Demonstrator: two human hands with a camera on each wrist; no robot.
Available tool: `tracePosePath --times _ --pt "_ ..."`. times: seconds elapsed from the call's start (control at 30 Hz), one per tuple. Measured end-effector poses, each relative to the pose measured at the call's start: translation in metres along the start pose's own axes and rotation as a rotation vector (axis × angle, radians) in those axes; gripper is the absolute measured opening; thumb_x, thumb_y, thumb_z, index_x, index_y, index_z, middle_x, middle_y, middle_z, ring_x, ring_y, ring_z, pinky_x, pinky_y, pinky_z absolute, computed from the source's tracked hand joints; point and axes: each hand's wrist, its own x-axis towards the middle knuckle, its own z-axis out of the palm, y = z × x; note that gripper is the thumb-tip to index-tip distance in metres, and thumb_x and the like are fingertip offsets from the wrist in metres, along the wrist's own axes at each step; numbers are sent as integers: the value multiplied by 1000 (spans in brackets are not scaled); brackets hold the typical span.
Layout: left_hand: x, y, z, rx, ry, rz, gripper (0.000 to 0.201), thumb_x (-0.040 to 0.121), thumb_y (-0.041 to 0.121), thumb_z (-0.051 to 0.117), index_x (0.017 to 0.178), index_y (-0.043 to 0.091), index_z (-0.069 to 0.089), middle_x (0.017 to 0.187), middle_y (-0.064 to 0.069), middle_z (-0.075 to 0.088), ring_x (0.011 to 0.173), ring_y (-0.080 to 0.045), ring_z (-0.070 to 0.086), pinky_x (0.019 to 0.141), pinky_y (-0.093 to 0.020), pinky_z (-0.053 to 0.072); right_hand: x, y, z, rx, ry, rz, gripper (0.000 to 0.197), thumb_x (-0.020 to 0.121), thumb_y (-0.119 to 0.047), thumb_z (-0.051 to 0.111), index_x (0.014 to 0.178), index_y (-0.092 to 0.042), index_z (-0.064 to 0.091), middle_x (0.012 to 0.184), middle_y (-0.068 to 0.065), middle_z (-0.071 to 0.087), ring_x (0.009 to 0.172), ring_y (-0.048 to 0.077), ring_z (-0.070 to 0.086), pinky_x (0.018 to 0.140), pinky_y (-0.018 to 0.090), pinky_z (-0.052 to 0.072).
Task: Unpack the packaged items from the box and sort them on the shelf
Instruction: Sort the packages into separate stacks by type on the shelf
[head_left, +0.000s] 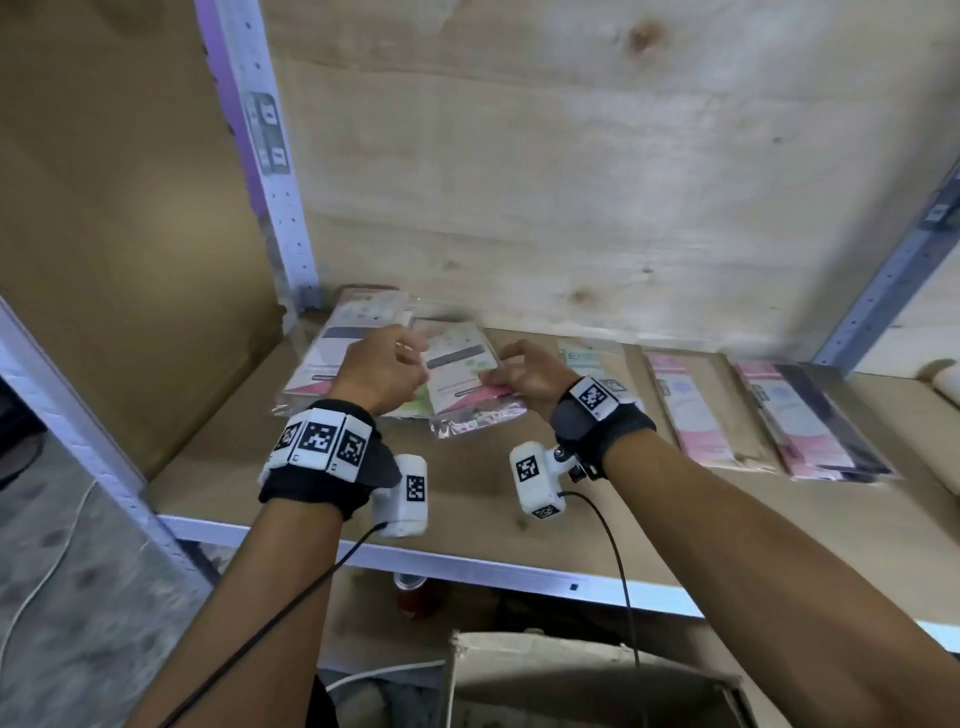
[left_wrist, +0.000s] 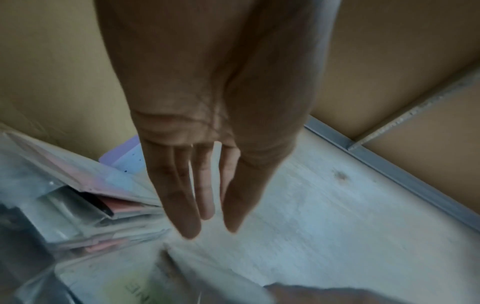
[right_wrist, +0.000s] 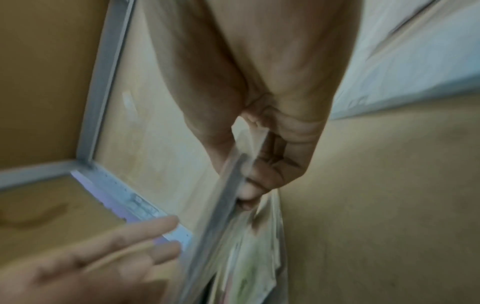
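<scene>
Above the shelf (head_left: 467, 499), the right hand (head_left: 530, 376) pinches a clear-wrapped packet (head_left: 462, 369) while the left hand (head_left: 379, 369) hovers beside it, fingers straight, holding nothing.

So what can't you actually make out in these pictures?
- Print on the packet the right hand grips: blurred in every view.
- Inside the cardboard box: cut off by the head view's bottom edge.
- Packets beside the open left hand: smeared in the left wrist view.
</scene>
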Motion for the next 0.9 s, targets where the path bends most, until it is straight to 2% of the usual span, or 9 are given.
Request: tracePosePath --times 0.1,0.23,0.33,0.4,0.53,0.63,0.7,0.77,0.9 --pt "-7 6 12 268 -123 94 64 80 9 75 138 27 52 133 -5 52 110 -25 59 88 -34 55 -41 -3 -28 306 -16 19 42 92 2 63 129 -8 43 96 22 65 58 21 60 45 25 46" --pt "-17 19 32 459 -137 255 75 78 25 82 144 35 47 151 -8 38 139 -29 38 114 -46 36 -84 -11 -68 449 -105 37 17 97 -8 57 114 -9 56 97 20 62 59 20 58 51 23 45" --pt "-25 40 50 328 8 524 39 83 43 74 114 19 71 118 -9 64 110 -29 60 94 -42 49 -109 -11 -97 540 -164 28 27 101 -27 51 104 -4 64 96 15 70 67 19 63 60 23 50" --pt "-29 52 63 155 26 577 51 82 55 64 103 10 72 102 -11 69 91 -32 66 83 -48 54 -122 -12 -116 636 -190 -20 41 102 -39 45 98 -5 68 93 14 72 72 21 66 62 24 53" --pt "-40 72 95 -170 -37 595 40 82 58 72 106 26 75 101 5 78 93 -25 74 83 -52 59 -143 -10 -149 709 -138 -89 39 100 -48 45 96 -12 60 85 12 71 68 23 66 62 28 51" --pt "-46 79 118 -342 -107 592 38 81 52 78 105 23 77 103 1 79 92 -18 75 80 -49 62 -148 15 -156 423 32 -99 23 98 -37 57 89 -17 64 68 5 54 57 18 47 60 29 37" --pt "-46 79 134 -421 -142 553 30 80 48 80 98 24 79 99 2 79 87 -12 75 67 -32 62 -148 39 -155 158 118 -66 15 93 -25 66 81 -18 71 67 6 48 58 18 41 59 32 32" --pt "-46 78 150 -471 -153 492 9 82 34 80 90 29 79 91 13 79 79 -2 74 58 -16 55 -149 60 -151 31 124 -20 10 90 -21 70 83 -14 69 73 9 55 66 22 46 63 35 35" --pt "-40 68 179 -469 -139 330 11 86 34 77 84 23 76 81 12 79 69 -1 73 50 -15 50 -150 89 -147 199 94 17 11 93 -17 68 82 -19 66 95 10 72 86 24 66 72 30 51"
